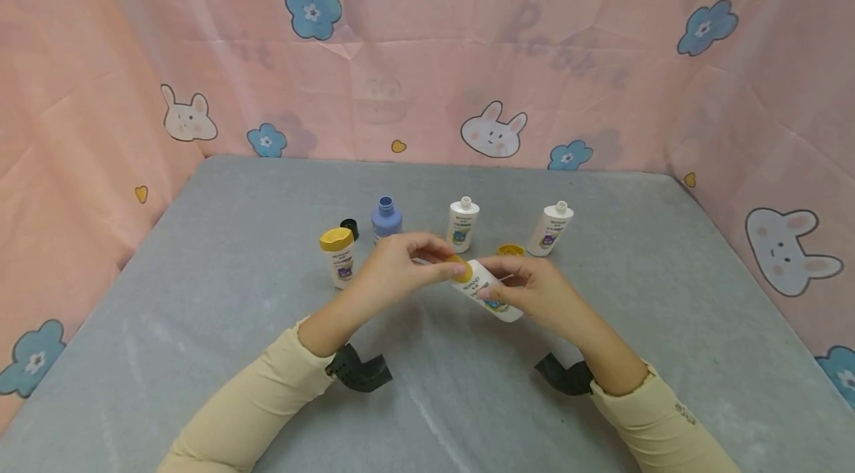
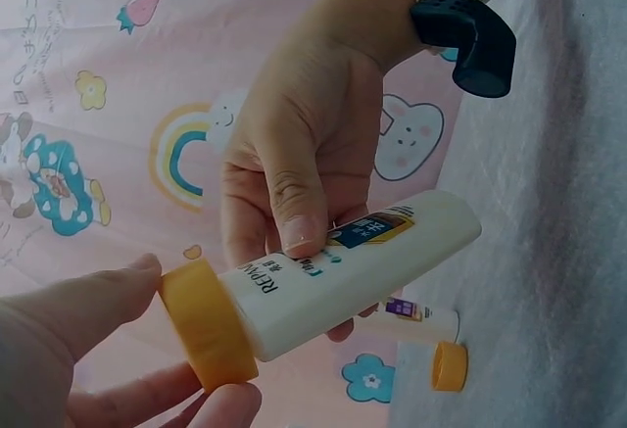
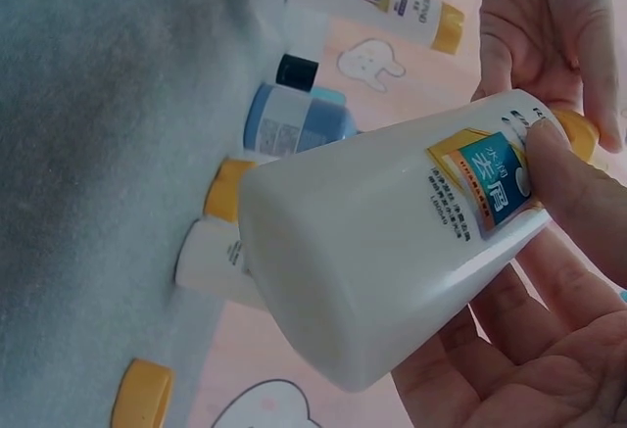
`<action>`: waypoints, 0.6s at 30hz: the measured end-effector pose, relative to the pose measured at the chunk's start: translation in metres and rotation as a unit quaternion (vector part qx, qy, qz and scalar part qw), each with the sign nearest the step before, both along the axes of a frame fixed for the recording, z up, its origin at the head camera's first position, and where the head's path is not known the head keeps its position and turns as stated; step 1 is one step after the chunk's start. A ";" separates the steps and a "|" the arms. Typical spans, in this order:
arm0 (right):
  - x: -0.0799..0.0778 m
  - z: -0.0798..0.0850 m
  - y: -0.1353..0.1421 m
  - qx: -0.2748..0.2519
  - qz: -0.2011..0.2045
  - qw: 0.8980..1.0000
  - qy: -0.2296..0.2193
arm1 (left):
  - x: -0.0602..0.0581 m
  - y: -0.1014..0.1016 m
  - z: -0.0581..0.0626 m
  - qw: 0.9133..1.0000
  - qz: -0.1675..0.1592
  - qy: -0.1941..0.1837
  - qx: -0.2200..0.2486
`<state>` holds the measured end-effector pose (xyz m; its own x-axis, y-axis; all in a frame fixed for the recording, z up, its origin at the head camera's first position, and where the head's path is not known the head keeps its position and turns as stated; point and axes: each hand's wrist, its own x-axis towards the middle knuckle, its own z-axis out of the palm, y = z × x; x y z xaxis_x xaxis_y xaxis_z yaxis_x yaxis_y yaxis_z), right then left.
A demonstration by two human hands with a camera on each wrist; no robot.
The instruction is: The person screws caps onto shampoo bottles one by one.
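Tilted above the table, a white shampoo bottle [image 1: 494,296] with a yellow cap [image 2: 208,324] is between the two hands. The left hand [image 1: 417,259] pinches the cap between thumb and fingers. In the left wrist view the cap sits at the bottle's neck end; whether it is threaded on cannot be told. The right hand [image 1: 534,287] grips the bottle's body, thumb on the label side and fingers behind. In the right wrist view the bottle's base [image 3: 313,281] faces the camera, and its label shows beside the thumb.
Behind the hands stand a yellow-capped white bottle [image 1: 339,265], an uncapped blue bottle [image 1: 387,220] beside a black cap [image 1: 349,228], and two uncapped white bottles, one central [image 1: 462,226], one rightward [image 1: 551,228]. Loose yellow caps lie nearby, one [image 1: 510,250] between the white bottles, another [image 3: 227,189] near the blue bottle.
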<state>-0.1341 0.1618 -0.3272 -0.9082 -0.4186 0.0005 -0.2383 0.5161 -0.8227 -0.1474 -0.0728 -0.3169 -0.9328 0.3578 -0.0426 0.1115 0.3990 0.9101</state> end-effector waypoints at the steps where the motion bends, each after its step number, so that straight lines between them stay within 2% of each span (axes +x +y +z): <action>1: 0.000 0.000 0.000 0.000 0.000 1.000 0.001 | 0.000 0.000 0.000 1.000 -0.004 0.000 0.001; 13: 0.000 -0.001 0.001 -0.003 0.000 1.000 0.003 | -0.001 -0.003 0.003 0.998 -0.049 -0.018 0.041; 18: -0.001 -0.001 0.000 -0.004 -0.001 1.000 0.006 | -0.001 -0.004 0.004 0.997 -0.038 -0.029 0.059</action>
<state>-0.1348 0.1619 -0.3286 -0.9086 -0.4175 0.0148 -0.2475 0.5094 -0.8241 -0.1482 -0.0763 -0.3126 -0.9004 0.4324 -0.0483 0.0838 0.2813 0.9560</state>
